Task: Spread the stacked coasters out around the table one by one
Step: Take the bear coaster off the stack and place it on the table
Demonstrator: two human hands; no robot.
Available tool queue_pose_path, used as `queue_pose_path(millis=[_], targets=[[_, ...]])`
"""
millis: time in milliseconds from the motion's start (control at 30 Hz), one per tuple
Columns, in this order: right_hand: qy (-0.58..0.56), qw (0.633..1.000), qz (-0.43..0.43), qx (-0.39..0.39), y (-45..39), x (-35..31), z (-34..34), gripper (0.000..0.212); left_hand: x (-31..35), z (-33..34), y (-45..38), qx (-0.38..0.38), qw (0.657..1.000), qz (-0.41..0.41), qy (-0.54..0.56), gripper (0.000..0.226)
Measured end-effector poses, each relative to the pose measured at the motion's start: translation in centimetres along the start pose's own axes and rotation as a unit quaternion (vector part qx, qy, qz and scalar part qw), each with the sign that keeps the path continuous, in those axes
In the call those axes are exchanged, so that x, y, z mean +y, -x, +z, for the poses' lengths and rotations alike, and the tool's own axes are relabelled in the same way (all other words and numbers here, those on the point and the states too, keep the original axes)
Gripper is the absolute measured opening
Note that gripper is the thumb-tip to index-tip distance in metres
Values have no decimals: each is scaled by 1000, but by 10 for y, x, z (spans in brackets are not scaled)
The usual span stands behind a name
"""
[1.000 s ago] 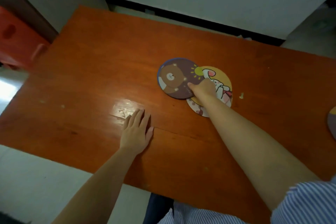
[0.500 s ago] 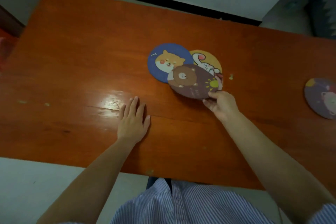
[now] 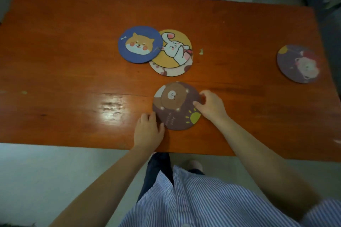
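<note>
Between both hands' fingers [image 3: 198, 105] I see the bear coaster [image 3: 176, 106], pinched at opposite edges, clear of the stack [image 3: 171, 55].

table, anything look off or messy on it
A small pale scrap lies on the wooden table just right of the rabbit coaster, like a crumb or torn bit. Another pale speck sits near the left edge. No spill is visible; the three coasters left of the scrap still overlap.
</note>
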State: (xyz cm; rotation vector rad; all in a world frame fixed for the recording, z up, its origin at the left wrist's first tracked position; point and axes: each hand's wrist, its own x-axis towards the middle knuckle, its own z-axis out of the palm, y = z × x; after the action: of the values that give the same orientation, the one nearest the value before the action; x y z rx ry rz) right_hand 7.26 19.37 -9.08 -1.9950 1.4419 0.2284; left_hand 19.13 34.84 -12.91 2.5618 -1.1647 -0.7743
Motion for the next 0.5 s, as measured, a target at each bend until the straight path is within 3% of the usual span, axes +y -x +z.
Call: queue_pose_path(millis=[67, 133, 200, 267, 333, 433, 500], targets=[[-23, 1000, -14, 2, -15, -9, 8, 49, 20, 5, 5, -1, 988, -97, 122, 40], [-82, 997, 7, 2, -21, -12, 10, 45, 38, 4, 7, 54, 935, -192, 295, 16], [-109, 994, 10, 0, -23, -3, 9, 12, 52, 2, 6, 88, 867, -267, 411, 18], [-92, 996, -16, 10, -21, 15, 3, 37, 62, 4, 4, 96, 848, -280, 440, 12], [-106, 994, -1, -10, -12, 38, -3, 46, 66, 8, 0, 81, 864, -272, 416, 20], [-177, 982, 52, -49, 6, 77, -7, 32, 72, 10, -3, 50, 926, -208, 310, 25], [-216, 973, 69, -44, 14, 98, -8, 36, 81, 10, -6, 28, 955, -158, 251, 21]])
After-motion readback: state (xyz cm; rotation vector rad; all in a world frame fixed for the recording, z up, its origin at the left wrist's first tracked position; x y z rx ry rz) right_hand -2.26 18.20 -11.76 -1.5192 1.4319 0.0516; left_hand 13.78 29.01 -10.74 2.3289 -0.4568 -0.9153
